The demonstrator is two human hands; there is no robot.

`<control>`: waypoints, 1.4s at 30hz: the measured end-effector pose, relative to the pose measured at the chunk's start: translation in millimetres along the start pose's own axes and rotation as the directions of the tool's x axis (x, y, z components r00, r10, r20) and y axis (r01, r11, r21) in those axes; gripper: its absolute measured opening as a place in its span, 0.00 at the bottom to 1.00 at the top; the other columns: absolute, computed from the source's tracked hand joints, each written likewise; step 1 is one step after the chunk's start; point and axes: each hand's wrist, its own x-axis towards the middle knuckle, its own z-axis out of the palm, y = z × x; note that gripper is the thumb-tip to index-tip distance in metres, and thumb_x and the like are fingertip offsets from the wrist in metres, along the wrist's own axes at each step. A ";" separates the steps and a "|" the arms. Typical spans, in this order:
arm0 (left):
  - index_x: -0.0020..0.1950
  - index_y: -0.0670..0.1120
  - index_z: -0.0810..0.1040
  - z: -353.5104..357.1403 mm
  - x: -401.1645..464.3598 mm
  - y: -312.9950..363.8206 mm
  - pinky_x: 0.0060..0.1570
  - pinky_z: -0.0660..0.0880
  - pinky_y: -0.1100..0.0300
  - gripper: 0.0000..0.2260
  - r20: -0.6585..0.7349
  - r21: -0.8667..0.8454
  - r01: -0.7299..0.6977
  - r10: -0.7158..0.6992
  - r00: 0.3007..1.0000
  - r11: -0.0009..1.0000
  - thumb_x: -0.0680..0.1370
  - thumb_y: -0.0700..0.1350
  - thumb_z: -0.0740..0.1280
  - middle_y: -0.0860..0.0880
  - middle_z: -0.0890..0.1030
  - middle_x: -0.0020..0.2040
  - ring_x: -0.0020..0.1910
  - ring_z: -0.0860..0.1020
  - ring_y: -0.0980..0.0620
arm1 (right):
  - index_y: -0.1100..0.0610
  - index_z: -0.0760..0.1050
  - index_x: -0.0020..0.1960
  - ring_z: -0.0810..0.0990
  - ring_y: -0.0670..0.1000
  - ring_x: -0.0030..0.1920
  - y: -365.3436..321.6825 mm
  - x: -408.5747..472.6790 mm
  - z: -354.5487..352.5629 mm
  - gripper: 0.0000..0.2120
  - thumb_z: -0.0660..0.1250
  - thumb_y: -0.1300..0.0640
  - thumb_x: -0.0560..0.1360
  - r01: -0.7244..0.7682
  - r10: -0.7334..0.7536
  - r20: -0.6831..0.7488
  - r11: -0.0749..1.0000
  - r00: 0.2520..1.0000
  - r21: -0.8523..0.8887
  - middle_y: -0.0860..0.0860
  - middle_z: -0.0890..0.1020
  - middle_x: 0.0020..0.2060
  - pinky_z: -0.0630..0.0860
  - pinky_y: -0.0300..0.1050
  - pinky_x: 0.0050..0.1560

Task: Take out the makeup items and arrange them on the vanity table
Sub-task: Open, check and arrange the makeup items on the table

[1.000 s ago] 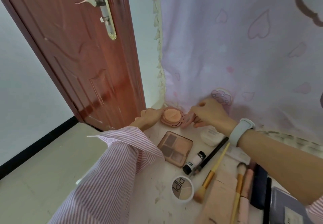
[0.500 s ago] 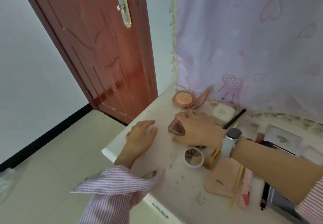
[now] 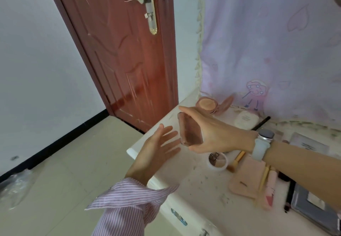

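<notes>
My right hand (image 3: 215, 134) grips a brown rectangular eyeshadow palette (image 3: 190, 131) and holds it tilted on edge above the white vanity table (image 3: 186, 176). My left hand (image 3: 158, 147) hovers just left of the palette, palm up and fingers spread, empty. Behind them an open pink round compact (image 3: 208, 105) sits near the curtain. A small round white pot (image 3: 217, 161), a pink flat pouch (image 3: 246, 178), several brushes (image 3: 237, 161) and a white oval case (image 3: 245, 119) lie on the table.
A red-brown door (image 3: 125, 55) stands left of the table. A pale lilac curtain (image 3: 276, 42) hangs behind it. A grey flat case (image 3: 313, 206) lies at the right edge. The table's left corner (image 3: 132, 151) overhangs the tiled floor.
My right hand has lifted the eyeshadow palette off the table and turned it on edge. My left hand rose from the table and opened beside it. The view shifted back.
</notes>
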 end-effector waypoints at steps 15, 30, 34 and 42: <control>0.52 0.45 0.82 16.3 -19.6 -1.6 0.40 0.79 0.56 0.26 0.162 -0.149 -0.052 0.076 0.984 0.987 0.75 0.62 0.54 0.41 0.82 0.47 0.45 0.82 0.45 | 0.49 0.70 0.66 0.64 0.40 0.68 -34.2 -15.8 -1.3 0.23 0.68 0.50 0.72 0.091 -0.091 0.003 0.994 0.996 -0.058 0.42 0.70 0.67 0.59 0.38 0.70; 0.69 0.71 0.51 30.9 -33.5 -2.1 0.38 0.79 0.59 0.33 0.206 -0.079 -0.308 0.318 0.925 0.948 0.67 0.72 0.59 0.47 0.81 0.56 0.54 0.80 0.44 | 0.56 0.79 0.56 0.79 0.46 0.53 -50.5 -31.7 0.7 0.11 0.63 0.60 0.76 0.065 -0.026 -0.245 0.986 0.969 0.152 0.48 0.81 0.54 0.73 0.46 0.58; 0.64 0.47 0.71 36.4 -34.5 0.9 0.25 0.76 0.62 0.39 0.119 -0.191 -0.166 0.190 0.974 0.967 0.69 0.74 0.49 0.39 0.82 0.48 0.42 0.82 0.43 | 0.56 0.77 0.61 0.75 0.47 0.59 -49.2 -43.6 -4.2 0.18 0.62 0.66 0.73 0.066 -0.057 -0.140 0.996 0.989 0.062 0.49 0.78 0.60 0.67 0.36 0.62; 0.51 0.36 0.73 38.6 -37.0 -3.4 0.19 0.65 0.66 0.44 0.261 -0.127 0.060 -0.025 0.965 0.990 0.71 0.72 0.36 0.41 0.80 0.31 0.24 0.74 0.51 | 0.54 0.78 0.59 0.76 0.45 0.54 -49.5 -52.4 -2.0 0.14 0.68 0.56 0.74 0.105 -0.105 -0.095 0.994 0.990 -0.015 0.48 0.78 0.54 0.70 0.45 0.59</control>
